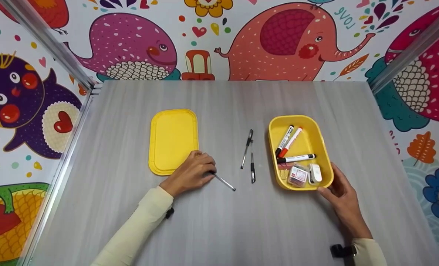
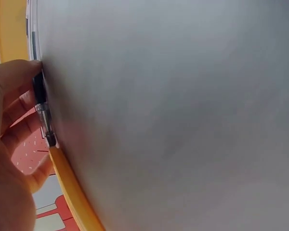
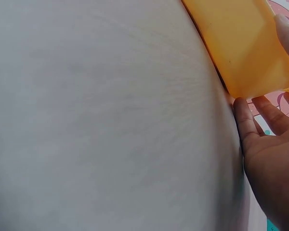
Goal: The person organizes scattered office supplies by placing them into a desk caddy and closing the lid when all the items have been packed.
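Observation:
My left hand (image 1: 192, 170) pinches a clear-barrelled ballpoint pen (image 1: 225, 182) at the front right corner of a yellow lid (image 1: 173, 136). In the left wrist view the thumb lies on the pen's black grip (image 2: 39, 89), with the fingers behind it, close over the table. My right hand (image 1: 344, 201) holds the front right corner of a yellow bin (image 1: 326, 147), thumb at the front rim and fingers along the side. The right wrist view shows the fingertips at the bin's wall (image 3: 245, 48). Two more pens, one (image 1: 246, 147) beside the other (image 1: 252, 162), lie left of the bin.
Inside the bin are a red marker (image 1: 290, 142), a black-capped marker (image 1: 285, 140), another marker (image 1: 297, 158), a small clear box (image 1: 298, 175) with a label, and a small white item (image 1: 314, 173). Printed walls edge the grey table (image 1: 219, 229) at the back and sides.

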The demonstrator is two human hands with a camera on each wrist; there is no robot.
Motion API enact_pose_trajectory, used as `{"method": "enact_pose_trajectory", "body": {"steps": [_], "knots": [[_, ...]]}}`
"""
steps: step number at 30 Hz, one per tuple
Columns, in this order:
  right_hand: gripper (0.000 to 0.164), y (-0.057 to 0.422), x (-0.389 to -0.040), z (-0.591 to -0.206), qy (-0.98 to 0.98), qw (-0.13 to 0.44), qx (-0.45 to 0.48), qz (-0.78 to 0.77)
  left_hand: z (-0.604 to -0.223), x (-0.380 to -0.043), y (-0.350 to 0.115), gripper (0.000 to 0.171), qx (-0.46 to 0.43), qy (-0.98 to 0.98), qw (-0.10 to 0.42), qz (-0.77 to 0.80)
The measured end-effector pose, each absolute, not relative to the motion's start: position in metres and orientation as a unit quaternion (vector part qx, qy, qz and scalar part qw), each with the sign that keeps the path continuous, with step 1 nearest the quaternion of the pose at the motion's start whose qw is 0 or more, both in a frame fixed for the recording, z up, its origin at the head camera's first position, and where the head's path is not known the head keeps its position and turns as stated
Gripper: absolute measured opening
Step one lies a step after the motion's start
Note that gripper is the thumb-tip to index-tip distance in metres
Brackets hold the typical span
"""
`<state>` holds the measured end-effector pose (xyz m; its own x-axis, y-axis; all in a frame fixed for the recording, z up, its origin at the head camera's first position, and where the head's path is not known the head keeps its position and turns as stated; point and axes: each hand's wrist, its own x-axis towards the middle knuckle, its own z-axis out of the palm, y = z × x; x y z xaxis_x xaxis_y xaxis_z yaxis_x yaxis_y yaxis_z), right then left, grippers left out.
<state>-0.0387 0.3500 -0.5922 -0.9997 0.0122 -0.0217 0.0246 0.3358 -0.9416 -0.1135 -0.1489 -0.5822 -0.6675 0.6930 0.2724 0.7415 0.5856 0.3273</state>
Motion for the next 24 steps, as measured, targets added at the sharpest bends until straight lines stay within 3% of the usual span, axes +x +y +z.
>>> {"method": "enact_pose_trajectory", "body": {"steps": [24], "knots": [[0.086,0.3513,-0.0385,-0.5937,0.804,0.003,0.005,-0.594,-0.5822,-0.1086,-0.1385,0.007,-0.407,-0.878,0.089,-0.234]]}}
